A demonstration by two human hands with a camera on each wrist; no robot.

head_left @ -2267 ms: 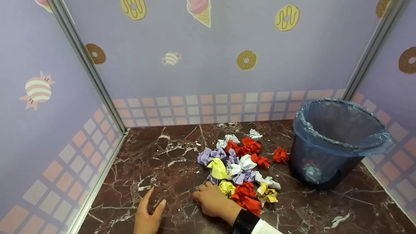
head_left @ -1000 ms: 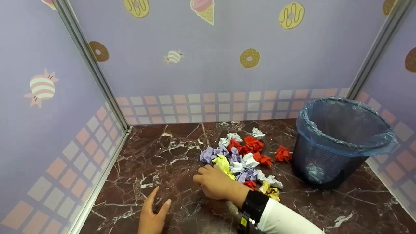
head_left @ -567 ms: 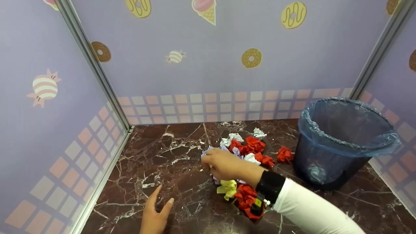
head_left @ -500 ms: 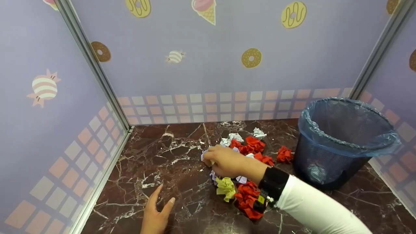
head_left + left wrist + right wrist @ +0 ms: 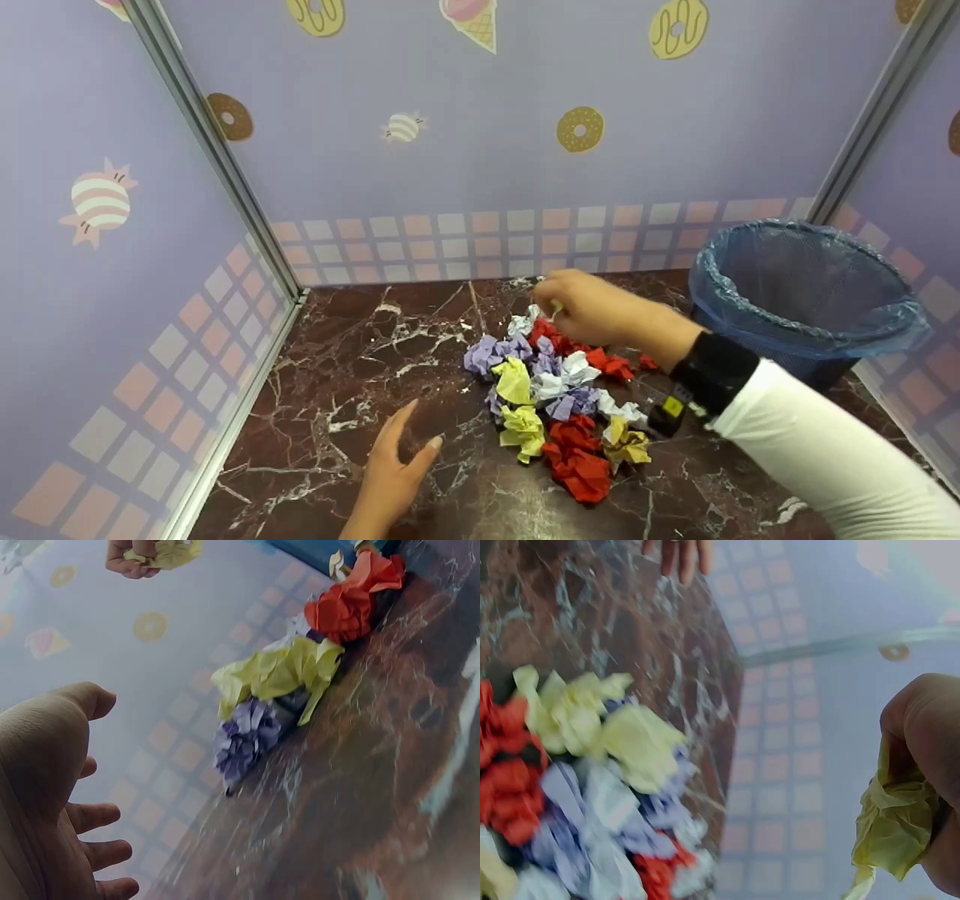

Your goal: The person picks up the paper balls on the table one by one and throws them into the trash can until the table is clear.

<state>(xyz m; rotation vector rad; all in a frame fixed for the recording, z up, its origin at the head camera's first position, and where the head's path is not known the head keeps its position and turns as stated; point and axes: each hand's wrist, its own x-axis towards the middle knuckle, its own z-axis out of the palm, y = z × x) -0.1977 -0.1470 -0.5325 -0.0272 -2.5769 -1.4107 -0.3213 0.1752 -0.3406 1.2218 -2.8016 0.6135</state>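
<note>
My right hand (image 5: 600, 309) is raised above the back of a pile of crumpled paper, fingers curled round a crumpled yellow paper ball (image 5: 896, 829). In the head view, the hand hides nearly all of that ball. Below it lie purple paper balls (image 5: 487, 355), white ones (image 5: 577, 369), red ones (image 5: 581, 469) and yellow ones (image 5: 523, 433), heaped together on the marble-patterned surface. Left of the pile, my left hand (image 5: 394, 472) hovers with thumb and fingers spread, holding nothing. The left wrist view also shows the held yellow ball (image 5: 172, 551) high up.
A dark mesh bin (image 5: 802, 367) lined with a blue plastic bag (image 5: 720, 289) stands at the right, partly behind my right forearm. One red ball (image 5: 649, 363) lies near it. Patterned lilac wall panels (image 5: 480, 165) close in the back and both sides.
From low at the pile's left side, my right hand has risen and moved back and right, carrying the yellow paper ball. My left hand has shifted slightly right and forward.
</note>
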